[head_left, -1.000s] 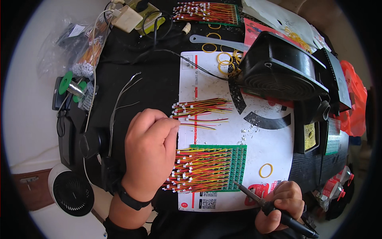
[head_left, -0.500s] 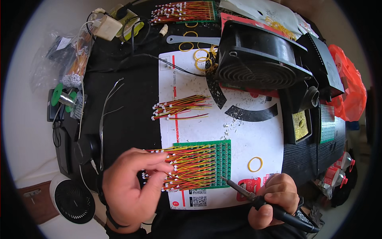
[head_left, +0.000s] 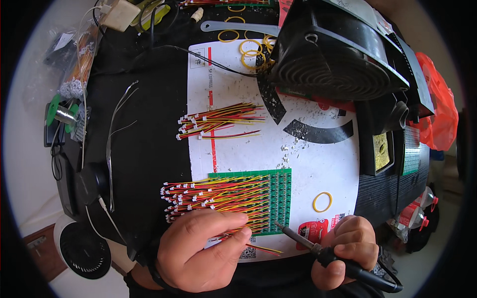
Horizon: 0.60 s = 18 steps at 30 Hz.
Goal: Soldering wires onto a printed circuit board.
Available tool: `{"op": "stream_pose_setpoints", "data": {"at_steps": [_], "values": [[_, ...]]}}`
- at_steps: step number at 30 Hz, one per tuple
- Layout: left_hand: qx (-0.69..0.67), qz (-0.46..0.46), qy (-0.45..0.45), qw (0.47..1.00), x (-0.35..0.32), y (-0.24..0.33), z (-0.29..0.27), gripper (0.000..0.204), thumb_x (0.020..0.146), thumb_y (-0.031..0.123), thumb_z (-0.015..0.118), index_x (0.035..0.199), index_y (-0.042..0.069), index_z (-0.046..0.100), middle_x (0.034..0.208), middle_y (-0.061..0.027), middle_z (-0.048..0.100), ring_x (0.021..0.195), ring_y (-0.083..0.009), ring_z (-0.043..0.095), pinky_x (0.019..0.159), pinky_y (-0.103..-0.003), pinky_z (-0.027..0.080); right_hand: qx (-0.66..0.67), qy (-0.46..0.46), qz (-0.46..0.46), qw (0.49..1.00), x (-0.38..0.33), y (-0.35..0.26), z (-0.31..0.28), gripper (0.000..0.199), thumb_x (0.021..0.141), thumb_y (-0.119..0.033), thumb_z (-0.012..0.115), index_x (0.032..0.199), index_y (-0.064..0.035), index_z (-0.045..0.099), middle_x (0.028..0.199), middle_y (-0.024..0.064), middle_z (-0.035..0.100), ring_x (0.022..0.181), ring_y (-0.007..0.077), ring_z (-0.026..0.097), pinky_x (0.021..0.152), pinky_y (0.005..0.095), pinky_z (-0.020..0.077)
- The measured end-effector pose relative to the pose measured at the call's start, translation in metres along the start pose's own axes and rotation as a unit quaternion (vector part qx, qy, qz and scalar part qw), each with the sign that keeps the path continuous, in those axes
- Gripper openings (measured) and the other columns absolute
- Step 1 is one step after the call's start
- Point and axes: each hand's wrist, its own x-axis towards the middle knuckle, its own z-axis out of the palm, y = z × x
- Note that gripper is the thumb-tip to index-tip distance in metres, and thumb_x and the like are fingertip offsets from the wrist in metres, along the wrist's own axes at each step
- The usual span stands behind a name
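A green circuit board (head_left: pixel 280 191) lies on a white sheet, covered with several red, yellow and black wire leads (head_left: pixel 218 196) with white plugs. My left hand (head_left: pixel 201 251) pinches one such wire lead (head_left: pixel 258 247) at the board's near edge. My right hand (head_left: pixel 348 246) grips a black soldering iron (head_left: pixel 303 241), its tip touching the board's lower right corner. A loose bundle of the same wire leads (head_left: pixel 218 121) lies farther up the sheet.
A black fan (head_left: pixel 330 54) stands at the upper right. Yellow rubber bands (head_left: pixel 251 47) lie near it, one rubber band (head_left: pixel 322 201) by the board. A solder spool (head_left: pixel 62 114) sits left, a round white device (head_left: pixel 82 248) lower left, a sponge holder (head_left: pixel 380 146) right.
My left hand left the loose bundle, drew back to the board's near edge and now pinches a wire lead. The soldering iron tip moved onto the board's corner.
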Motion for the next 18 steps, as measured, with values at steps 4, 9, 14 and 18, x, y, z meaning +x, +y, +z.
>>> {"op": "stream_pose_setpoints", "data": {"at_steps": [4,9,14,18], "values": [[0.041,0.021,-0.029,0.999,-0.008,0.003,0.002,0.035,0.066,-0.010,0.076,0.097,0.008,0.078,0.090,-0.0058,0.070,0.069,-0.0200,0.066,0.063,-0.030,0.054,-0.006,-0.008,0.013,1.000,0.000,-0.001,-0.001,0.026,0.082,-0.028,0.066,0.080,-0.0065,0.052,0.054,-0.0001,0.043,0.047,0.0096,0.037,0.044,0.0258,0.0262],[0.024,0.072,-0.031,0.997,-0.007,-0.001,0.002,0.033,0.065,-0.006,0.076,0.096,0.004,0.077,0.081,-0.0061,0.068,0.064,-0.0199,0.065,0.055,-0.028,0.052,0.005,-0.006,0.001,1.000,-0.001,0.002,0.000,0.026,0.082,-0.029,0.067,0.081,-0.0070,0.053,0.053,-0.0003,0.043,0.048,0.0097,0.038,0.043,0.0257,0.0259],[0.045,0.124,-0.050,0.990,-0.002,-0.003,0.006,0.026,0.071,-0.003,0.074,0.096,0.000,0.074,0.078,-0.0066,0.067,0.062,-0.0198,0.065,0.053,-0.027,0.051,0.000,-0.001,-0.002,1.000,0.000,0.000,-0.004,0.027,0.082,-0.029,0.069,0.079,-0.0072,0.053,0.053,-0.0003,0.043,0.048,0.0099,0.038,0.043,0.0259,0.0258],[0.088,0.177,-0.088,0.976,-0.001,-0.002,0.002,0.022,0.076,0.001,0.074,0.098,0.000,0.074,0.078,-0.0068,0.065,0.062,-0.0191,0.063,0.053,-0.027,0.049,0.066,-0.121,0.012,0.990,0.025,-0.006,-0.009,0.020,0.088,-0.014,0.067,0.091,0.0027,0.056,0.065,0.0097,0.054,0.050,0.0174,0.047,0.046,0.0322,0.0396]]}}
